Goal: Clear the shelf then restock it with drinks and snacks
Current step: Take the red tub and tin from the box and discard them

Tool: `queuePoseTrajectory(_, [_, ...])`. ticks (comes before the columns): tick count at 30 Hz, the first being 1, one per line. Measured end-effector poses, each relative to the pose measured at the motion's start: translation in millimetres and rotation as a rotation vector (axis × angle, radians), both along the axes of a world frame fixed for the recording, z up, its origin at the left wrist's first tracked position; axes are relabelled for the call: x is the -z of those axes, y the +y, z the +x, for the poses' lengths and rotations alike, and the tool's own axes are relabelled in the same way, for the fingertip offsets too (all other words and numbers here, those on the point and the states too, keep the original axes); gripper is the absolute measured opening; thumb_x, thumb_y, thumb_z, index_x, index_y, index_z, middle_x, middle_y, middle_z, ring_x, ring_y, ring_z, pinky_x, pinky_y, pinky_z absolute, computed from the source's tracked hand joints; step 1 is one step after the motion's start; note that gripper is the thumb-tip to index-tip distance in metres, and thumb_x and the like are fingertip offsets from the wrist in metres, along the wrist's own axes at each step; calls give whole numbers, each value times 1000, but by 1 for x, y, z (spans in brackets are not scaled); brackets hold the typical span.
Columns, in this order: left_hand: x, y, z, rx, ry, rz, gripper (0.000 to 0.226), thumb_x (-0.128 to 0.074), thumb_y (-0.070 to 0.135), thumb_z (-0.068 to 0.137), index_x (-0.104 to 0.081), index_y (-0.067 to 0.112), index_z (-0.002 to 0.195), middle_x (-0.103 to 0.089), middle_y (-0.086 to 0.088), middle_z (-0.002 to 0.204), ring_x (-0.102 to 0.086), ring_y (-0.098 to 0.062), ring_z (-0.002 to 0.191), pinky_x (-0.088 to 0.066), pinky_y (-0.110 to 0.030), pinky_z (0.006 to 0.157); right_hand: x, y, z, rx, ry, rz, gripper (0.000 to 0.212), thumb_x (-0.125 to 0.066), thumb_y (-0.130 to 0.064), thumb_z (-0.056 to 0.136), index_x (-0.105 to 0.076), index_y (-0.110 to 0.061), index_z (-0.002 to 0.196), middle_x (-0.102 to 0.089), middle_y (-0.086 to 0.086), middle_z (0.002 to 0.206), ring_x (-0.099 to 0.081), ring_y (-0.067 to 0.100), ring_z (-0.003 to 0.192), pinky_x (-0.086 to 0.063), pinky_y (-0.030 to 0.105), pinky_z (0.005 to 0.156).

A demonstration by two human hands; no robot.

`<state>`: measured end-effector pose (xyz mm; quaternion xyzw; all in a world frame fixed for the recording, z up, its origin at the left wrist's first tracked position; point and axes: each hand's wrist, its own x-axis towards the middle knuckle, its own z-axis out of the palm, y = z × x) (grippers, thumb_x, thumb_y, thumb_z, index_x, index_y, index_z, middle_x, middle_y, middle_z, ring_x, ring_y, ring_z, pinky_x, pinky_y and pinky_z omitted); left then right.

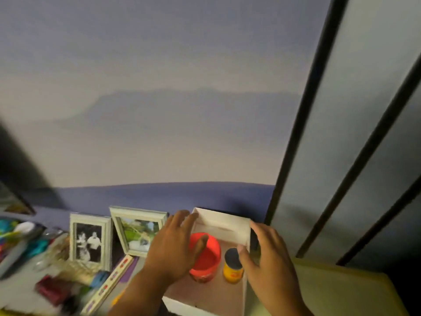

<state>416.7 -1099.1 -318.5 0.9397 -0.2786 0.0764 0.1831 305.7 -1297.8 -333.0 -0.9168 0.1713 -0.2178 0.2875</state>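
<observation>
Open hands (173, 249) flank upright yellow can (232, 265).

Two white picture frames stand against a purple wall: a black-and-white photo frame (90, 240) at left, and just beside it, tilted, a colour photo frame (137, 230). Blurred clutter (34, 254) spreads across the surface to their left. Dark vertical bars (303, 124) cross frosted panels (355, 137) at right
</observation>
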Motion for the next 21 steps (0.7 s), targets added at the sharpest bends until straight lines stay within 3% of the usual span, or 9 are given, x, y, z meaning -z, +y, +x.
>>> queuePoseTrajectory(4, [41,11,13,26,142,138,84,-53,71,74,-42,23,143,-47,1,139,-48,-25,127,-47,-39,101,37,2,32,-135,162,21,71,-73,-37,81,-44,-29,145,-42,-8,147,-43,17,135,-44,30,104])
queuePoseTrajectory(8, [92,-3,26,66,223,272,122,-56,83,55,-14,24,153,-32,-7,156,-35,-30,142,-36,-41,112,84,-12,61,-252,413,-231,87,-73,-49,71,-42,-22,148,-46,-1,150,-41,25,138,-35,39,115])
queuePoseTrajectory(12, [107,-10,30,143,281,496,138,-68,81,60,17,27,153,4,-17,165,2,-39,151,-1,-52,123,97,-19,69,-289,613,-390,96,-64,-62,72,-27,-26,153,-32,0,158,-18,27,151,-2,57,120])
queuePoseTrajectory(15, [122,-17,36,184,264,595,134,-64,82,63,23,29,151,15,-23,162,11,-45,149,1,-58,121,109,-23,71,-295,671,-467,91,-65,-53,70,-32,-25,150,-37,1,156,-15,25,152,9,66,115])
queuePoseTrajectory(17, [137,-18,40,176,228,572,131,-61,83,64,15,25,153,8,-29,161,5,-48,148,-5,-60,120,118,-21,70,-287,656,-497,81,-64,-40,69,-41,-24,145,-47,1,148,-27,24,148,11,69,114])
queuePoseTrajectory(18, [145,-17,43,174,190,535,130,-61,83,61,4,20,155,-7,-33,159,-8,-51,147,-15,-62,119,121,-20,69,-276,642,-505,74,-64,-38,71,-46,-24,141,-53,0,140,-37,24,141,10,69,114])
queuePoseTrajectory(20, [156,-16,46,191,169,449,125,-65,78,55,-23,12,152,-39,-34,146,-38,-52,137,-35,-62,111,129,-19,70,-235,605,-502,59,-69,-48,71,-60,-24,125,-65,-2,117,-55,23,119,0,71,115])
queuePoseTrajectory(21, [159,-15,47,216,153,413,121,-65,75,55,-31,9,150,-45,-33,140,-45,-50,131,-39,-61,108,133,-19,69,-213,574,-488,59,-74,-55,66,-65,-24,116,-68,-2,106,-61,23,108,-9,71,115])
